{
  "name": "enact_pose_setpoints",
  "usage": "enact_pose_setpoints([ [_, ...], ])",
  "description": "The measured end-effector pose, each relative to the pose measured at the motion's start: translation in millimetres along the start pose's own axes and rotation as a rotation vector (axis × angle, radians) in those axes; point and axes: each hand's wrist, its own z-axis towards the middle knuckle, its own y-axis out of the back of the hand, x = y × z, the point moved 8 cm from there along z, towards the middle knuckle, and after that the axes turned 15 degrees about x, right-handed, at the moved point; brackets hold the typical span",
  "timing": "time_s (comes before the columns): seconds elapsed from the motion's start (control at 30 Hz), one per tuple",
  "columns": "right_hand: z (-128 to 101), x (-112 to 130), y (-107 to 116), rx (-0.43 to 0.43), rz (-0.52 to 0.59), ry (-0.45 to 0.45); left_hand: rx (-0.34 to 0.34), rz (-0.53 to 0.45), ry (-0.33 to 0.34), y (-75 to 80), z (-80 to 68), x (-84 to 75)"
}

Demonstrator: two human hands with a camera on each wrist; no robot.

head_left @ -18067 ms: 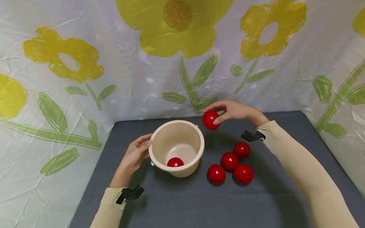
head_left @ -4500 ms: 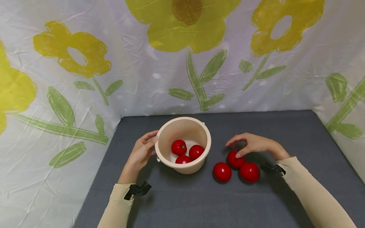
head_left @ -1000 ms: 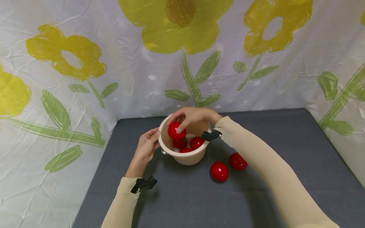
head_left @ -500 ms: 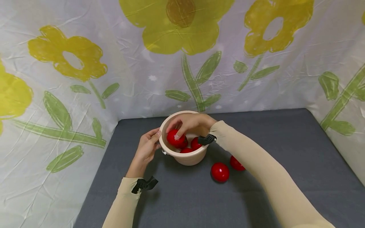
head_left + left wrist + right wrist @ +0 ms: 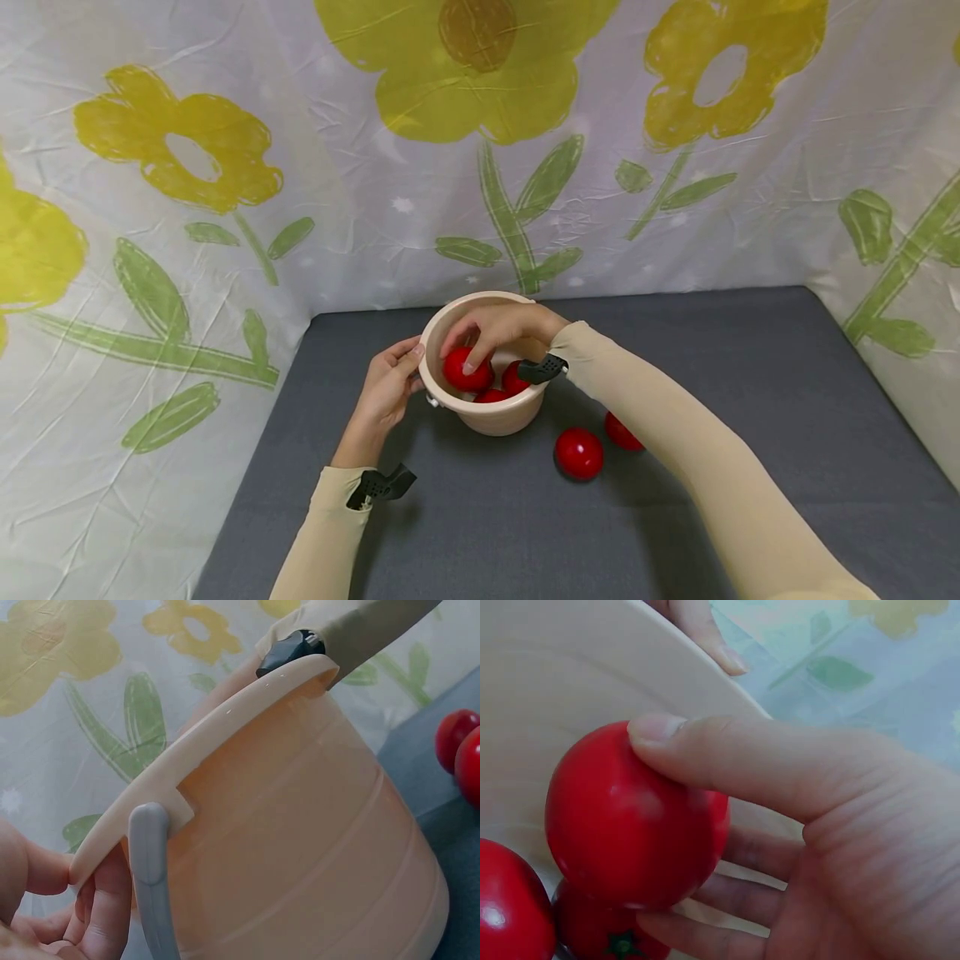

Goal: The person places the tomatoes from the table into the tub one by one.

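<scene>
A cream plastic bucket [image 5: 501, 423] stands on the dark cloth, and my left hand [image 5: 386, 390] pinches its rim at the left side. Inside the bucket, my right hand [image 5: 501, 327] holds a red tomato [image 5: 467, 372] between thumb and fingers. The right wrist view shows this tomato [image 5: 630, 817] low in the bucket, over another tomato [image 5: 604, 930] with a green star-shaped stem. A further tomato [image 5: 506, 900] lies beside that one. In the left wrist view, thumb and fingers grip the rim next to the grey handle [image 5: 150, 855].
Two more tomatoes lie on the table right of the bucket: one in front [image 5: 578, 454], the other [image 5: 622, 431] partly hidden by the right sleeve [image 5: 675, 442]. A white curtain [image 5: 360, 183] with yellow flowers hangs behind the table.
A tomato from the table group is now in the bucket; over the last second my right hand has lowered it. Earlier, the bucket held fewer tomatoes. My left hand keeps its grip on the rim.
</scene>
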Motion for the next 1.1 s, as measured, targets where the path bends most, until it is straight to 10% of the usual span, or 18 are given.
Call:
enact_pose_setpoints([
  [0.7,-7.6,3.2,-0.1,-0.029,0.111,0.011,-0.021,0.015,0.013,1.1,0.2,1.8],
  [1.1,-61.8,41.5,19.8,-0.096,0.021,0.087,-0.023,0.022,0.014,2.0,-0.2,1.4],
])
